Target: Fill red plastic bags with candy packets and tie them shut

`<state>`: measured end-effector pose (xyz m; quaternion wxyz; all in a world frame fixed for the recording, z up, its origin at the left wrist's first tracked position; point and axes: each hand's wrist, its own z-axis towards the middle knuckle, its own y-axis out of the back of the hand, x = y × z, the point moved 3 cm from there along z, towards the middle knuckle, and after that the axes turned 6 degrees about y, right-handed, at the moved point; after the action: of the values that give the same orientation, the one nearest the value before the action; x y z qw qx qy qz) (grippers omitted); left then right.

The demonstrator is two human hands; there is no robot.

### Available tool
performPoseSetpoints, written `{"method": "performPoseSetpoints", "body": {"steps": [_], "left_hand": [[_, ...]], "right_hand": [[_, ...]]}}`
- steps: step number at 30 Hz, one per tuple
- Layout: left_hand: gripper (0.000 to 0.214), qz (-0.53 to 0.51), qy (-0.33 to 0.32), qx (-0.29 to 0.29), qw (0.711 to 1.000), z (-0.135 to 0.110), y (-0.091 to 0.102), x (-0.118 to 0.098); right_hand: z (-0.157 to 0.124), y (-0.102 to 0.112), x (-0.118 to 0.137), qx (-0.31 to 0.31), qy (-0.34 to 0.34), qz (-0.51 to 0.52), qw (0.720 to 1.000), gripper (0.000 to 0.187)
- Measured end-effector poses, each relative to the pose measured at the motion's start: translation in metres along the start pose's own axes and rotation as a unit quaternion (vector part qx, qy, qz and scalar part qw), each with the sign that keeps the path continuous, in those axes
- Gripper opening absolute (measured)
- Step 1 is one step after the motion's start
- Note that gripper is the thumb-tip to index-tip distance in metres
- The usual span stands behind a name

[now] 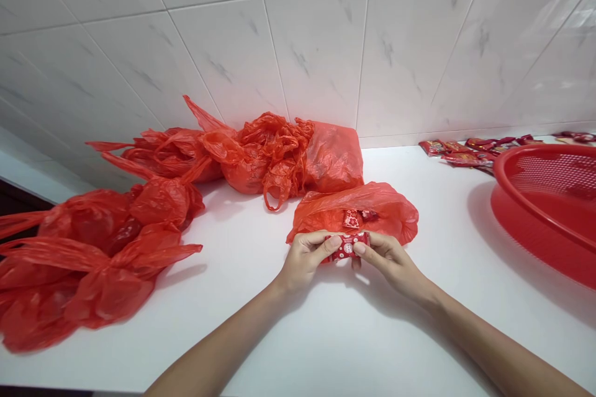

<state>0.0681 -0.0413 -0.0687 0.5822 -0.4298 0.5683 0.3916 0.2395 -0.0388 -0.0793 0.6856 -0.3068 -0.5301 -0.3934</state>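
Observation:
A small red packet with white print is pinched between both my hands at the centre of the white counter. My left hand grips its left end and my right hand grips its right end, fingers curled. Just behind the packet lies an open red plastic bag with more red packets showing inside its mouth.
Several tied red plastic bags lie in a heap along the left and back of the counter. A red mesh basket stands at the right edge. Loose red packets lie against the tiled wall behind the basket.

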Motion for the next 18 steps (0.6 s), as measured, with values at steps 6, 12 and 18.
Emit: {"method": "performPoseSetpoints", "body": {"steps": [6, 12, 18], "left_hand": [[0.036, -0.022, 0.012, 0.001, 1.0, 0.0003, -0.0006, 0.002], [0.036, -0.022, 0.023, 0.005, 0.999, -0.001, -0.0022, 0.0025], [0.036, -0.049, 0.034, 0.004, 0.998, -0.0006, -0.0029, 0.0057]], "right_hand": [[0.0001, -0.0012, 0.0028, 0.005, -0.006, 0.019, 1.0, 0.037], [-0.0005, 0.0004, 0.0032, -0.01, -0.021, 0.004, 1.0, 0.044], [-0.0009, 0.001, 0.002, -0.023, -0.029, -0.001, 0.999, 0.047]]}}
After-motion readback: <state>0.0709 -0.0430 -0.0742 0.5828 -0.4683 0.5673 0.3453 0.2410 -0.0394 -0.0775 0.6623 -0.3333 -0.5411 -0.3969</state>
